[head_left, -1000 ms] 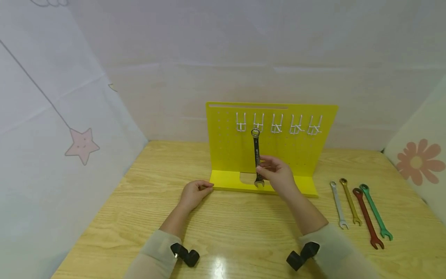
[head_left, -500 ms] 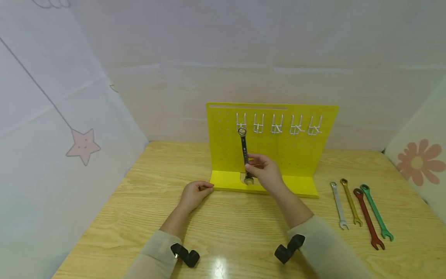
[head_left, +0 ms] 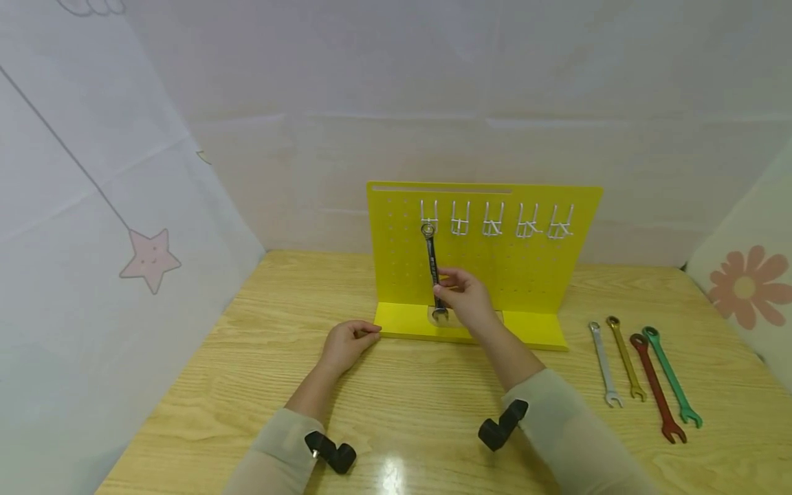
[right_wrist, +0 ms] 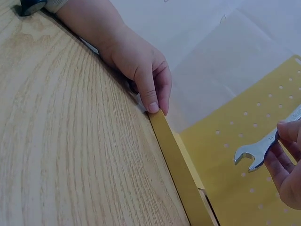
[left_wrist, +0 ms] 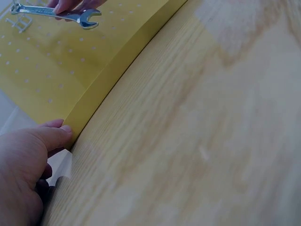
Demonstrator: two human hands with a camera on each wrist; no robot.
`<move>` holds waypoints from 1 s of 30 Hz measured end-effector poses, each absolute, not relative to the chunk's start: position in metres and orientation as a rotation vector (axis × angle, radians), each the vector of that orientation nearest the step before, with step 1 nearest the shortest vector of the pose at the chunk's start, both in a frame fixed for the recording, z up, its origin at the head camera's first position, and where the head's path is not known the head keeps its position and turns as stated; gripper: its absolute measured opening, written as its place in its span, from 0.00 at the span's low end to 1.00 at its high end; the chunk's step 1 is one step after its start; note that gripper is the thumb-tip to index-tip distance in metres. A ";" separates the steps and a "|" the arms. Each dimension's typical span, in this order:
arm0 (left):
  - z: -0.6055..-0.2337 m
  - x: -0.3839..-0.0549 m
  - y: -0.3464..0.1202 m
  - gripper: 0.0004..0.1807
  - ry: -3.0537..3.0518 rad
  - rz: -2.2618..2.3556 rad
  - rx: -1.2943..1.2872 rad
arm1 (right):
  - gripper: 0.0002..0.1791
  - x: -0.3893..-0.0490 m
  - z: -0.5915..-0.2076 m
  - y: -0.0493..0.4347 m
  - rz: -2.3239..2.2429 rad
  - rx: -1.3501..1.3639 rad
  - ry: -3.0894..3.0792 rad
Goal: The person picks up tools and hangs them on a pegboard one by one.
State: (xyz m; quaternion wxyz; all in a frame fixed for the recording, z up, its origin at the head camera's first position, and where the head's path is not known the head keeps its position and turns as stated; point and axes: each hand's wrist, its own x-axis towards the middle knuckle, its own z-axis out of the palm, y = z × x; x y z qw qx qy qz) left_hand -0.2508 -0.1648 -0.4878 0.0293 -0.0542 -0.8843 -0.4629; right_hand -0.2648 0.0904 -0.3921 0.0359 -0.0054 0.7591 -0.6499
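Note:
My right hand [head_left: 468, 302] pinches a silver combination wrench [head_left: 432, 265] by its lower shank, ring end up and open end down. The ring overlaps the leftmost white double hook [head_left: 429, 207] on the yellow pegboard [head_left: 402, 265] in the head view. In the left wrist view the wrench [left_wrist: 49, 12] crosses in front of the board, its ring end close to the hook [left_wrist: 19, 22]. My left hand [head_left: 346, 345] pinches the front left corner of the pegboard's base between thumb and fingers; the right wrist view shows that thumb [right_wrist: 149, 96] right at the base's edge.
Several more white hooks run rightward along the board, such as the far right one [head_left: 559, 223]. On the table's right lie a silver wrench [head_left: 604, 364], a gold wrench [head_left: 626, 357], a red wrench [head_left: 658, 388] and a green wrench [head_left: 672, 377]. A pale cloth backdrop [head_left: 322, 165] stands behind.
My right hand has carried the wrench left from the second hook to the leftmost one, then slightly up. The left hand has stayed at the base's corner.

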 end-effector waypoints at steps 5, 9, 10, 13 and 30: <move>-0.488 -0.251 -0.165 0.06 -2.722 -1.438 -0.168 | 0.21 -0.272 -0.392 0.090 -2.008 0.007 2.319; -0.487 -0.251 -0.165 0.06 -2.725 -1.441 -0.168 | 0.21 -0.275 -0.391 0.088 -2.031 0.018 2.297; -0.487 -0.250 -0.165 0.06 -2.727 -1.439 -0.167 | 0.21 -0.276 -0.391 0.088 -2.032 0.019 2.297; -0.486 -0.250 -0.165 0.06 -2.732 -1.434 -0.162 | 0.21 -0.278 -0.391 0.087 -2.033 0.016 2.303; -0.484 -0.248 -0.163 0.07 -2.738 -1.399 -0.168 | 0.19 -0.285 -0.397 0.085 -2.076 0.004 2.300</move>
